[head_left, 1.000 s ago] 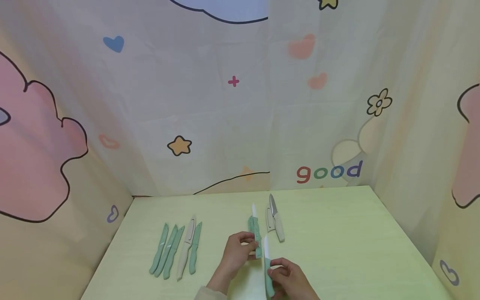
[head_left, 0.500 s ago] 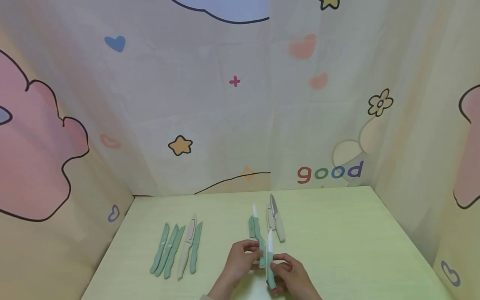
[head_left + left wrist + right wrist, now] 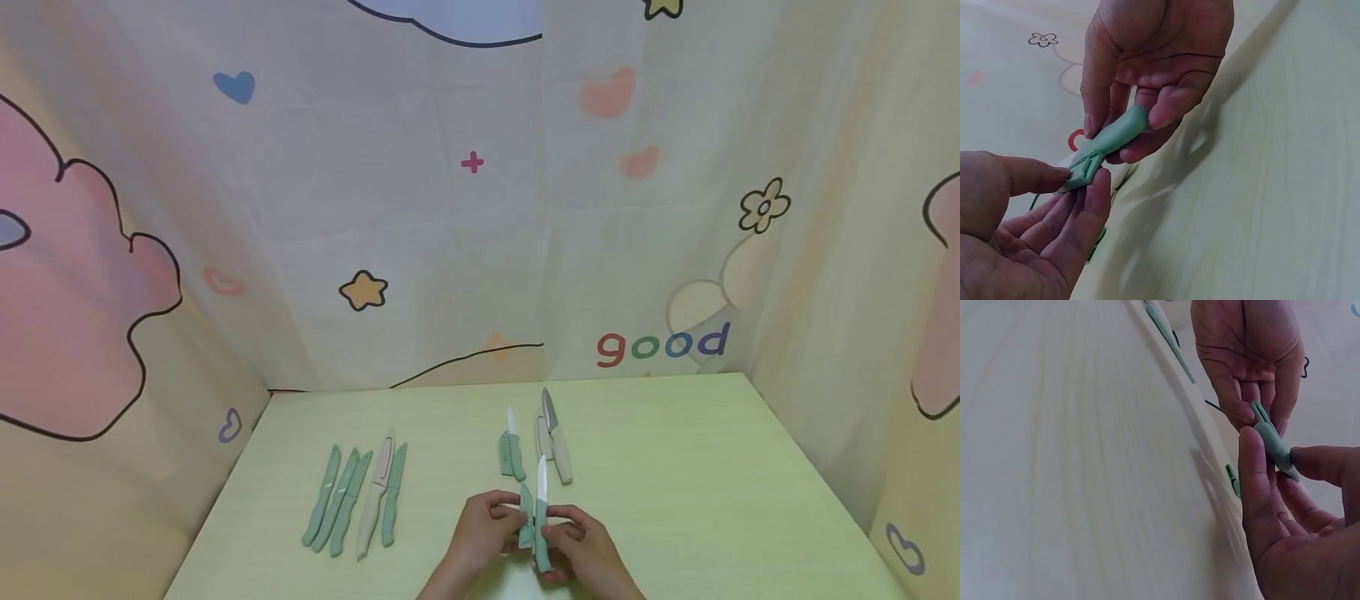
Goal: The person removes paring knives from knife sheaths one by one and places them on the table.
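My left hand (image 3: 483, 525) pinches a green knife sheath (image 3: 526, 521) between thumb and fingers near the front middle of the table. Just right of it, my right hand (image 3: 583, 546) grips a paring knife (image 3: 542, 508) by its green handle, white blade pointing away from me. Sheath and knife stand side by side, nearly parallel. In the left wrist view the sheath (image 3: 1085, 172) overlaps the knife's green handle (image 3: 1119, 132). From the right wrist, the handle (image 3: 1274, 447) shows between thumb and fingers, with the sheath (image 3: 1260, 412) behind it.
Beyond my hands lie a green paring knife (image 3: 515, 458) beside its sheath (image 3: 505, 452), and a beige-handled knife (image 3: 559, 454) beside a beige sheath (image 3: 543, 437). On the left, several sheathed green knives (image 3: 322, 500) and one beige one (image 3: 373, 500) lie in a row.
The left hand has drawn the sheath toward me, away from the green knife lying beyond. The right hand has shifted its knife slightly forward, and the two pieces are closer together.
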The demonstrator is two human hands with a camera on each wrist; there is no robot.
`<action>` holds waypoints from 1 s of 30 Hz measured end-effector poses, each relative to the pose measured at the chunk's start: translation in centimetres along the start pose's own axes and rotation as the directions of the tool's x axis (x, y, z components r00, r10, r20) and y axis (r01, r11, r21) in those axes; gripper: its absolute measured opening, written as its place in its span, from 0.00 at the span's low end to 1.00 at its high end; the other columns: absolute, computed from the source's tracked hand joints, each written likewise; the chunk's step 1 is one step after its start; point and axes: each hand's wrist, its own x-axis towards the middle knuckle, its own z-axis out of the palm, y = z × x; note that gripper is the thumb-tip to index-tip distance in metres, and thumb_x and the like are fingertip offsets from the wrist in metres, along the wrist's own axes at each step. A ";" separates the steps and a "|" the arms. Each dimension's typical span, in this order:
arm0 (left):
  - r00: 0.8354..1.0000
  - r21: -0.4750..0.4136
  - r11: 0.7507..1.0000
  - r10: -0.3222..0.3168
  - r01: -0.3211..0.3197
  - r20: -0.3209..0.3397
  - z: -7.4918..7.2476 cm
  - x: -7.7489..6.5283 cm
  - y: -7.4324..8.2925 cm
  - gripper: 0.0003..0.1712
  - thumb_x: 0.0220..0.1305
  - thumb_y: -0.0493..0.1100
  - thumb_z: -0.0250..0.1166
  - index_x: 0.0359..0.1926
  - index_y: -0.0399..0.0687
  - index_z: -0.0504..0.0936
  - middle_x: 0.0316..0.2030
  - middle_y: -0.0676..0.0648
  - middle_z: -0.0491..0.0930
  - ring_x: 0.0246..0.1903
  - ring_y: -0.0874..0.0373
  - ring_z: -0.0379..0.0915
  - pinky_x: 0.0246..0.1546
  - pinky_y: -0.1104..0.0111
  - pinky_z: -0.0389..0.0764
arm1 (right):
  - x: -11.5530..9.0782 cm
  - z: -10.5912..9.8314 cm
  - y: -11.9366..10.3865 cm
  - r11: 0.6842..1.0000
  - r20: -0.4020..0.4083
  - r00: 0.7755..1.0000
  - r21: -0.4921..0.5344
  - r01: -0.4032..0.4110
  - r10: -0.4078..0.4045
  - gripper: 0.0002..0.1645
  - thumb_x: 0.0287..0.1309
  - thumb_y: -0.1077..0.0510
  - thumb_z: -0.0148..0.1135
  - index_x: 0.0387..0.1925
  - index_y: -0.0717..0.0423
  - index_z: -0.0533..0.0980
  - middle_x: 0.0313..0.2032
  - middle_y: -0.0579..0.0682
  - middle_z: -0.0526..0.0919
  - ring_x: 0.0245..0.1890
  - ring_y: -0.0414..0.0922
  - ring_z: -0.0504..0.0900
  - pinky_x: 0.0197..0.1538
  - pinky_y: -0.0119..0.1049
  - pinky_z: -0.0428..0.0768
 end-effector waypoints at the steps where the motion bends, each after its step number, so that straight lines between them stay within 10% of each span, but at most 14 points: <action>1: 1.000 0.002 1.000 -0.001 0.001 0.001 0.0 0.0 -0.1 0.15 0.59 0.34 0.65 0.48 0.35 0.79 0.32 0.44 0.86 0.28 0.54 0.81 0.27 0.63 0.87 | 0.0 0.0 0.0 1.000 -0.003 1.000 -0.002 -0.002 0.002 0.27 0.65 0.58 0.59 0.60 0.68 0.67 0.38 0.56 0.85 0.37 0.52 0.82 0.32 0.45 0.88; 18: 0.998 -0.052 0.999 -0.002 0.006 0.059 -0.8 -0.3 -0.7 0.19 0.57 0.29 0.65 0.51 0.33 0.78 0.34 0.41 0.86 0.29 0.51 0.81 0.27 0.59 0.88 | 0.6 0.5 0.0 1.000 0.035 0.999 0.029 0.003 -0.004 0.33 0.60 0.63 0.63 0.65 0.67 0.64 0.41 0.57 0.82 0.39 0.53 0.81 0.36 0.46 0.87; 30: 0.999 -0.039 0.999 0.014 -0.015 -0.039 -1.8 -1.0 0.1 0.22 0.55 0.29 0.66 0.53 0.31 0.77 0.34 0.39 0.83 0.28 0.50 0.80 0.29 0.58 0.88 | 1.6 1.8 0.1 0.999 0.087 0.995 0.026 0.038 -0.041 0.41 0.53 0.68 0.62 0.69 0.67 0.59 0.44 0.64 0.77 0.39 0.55 0.81 0.42 0.45 0.86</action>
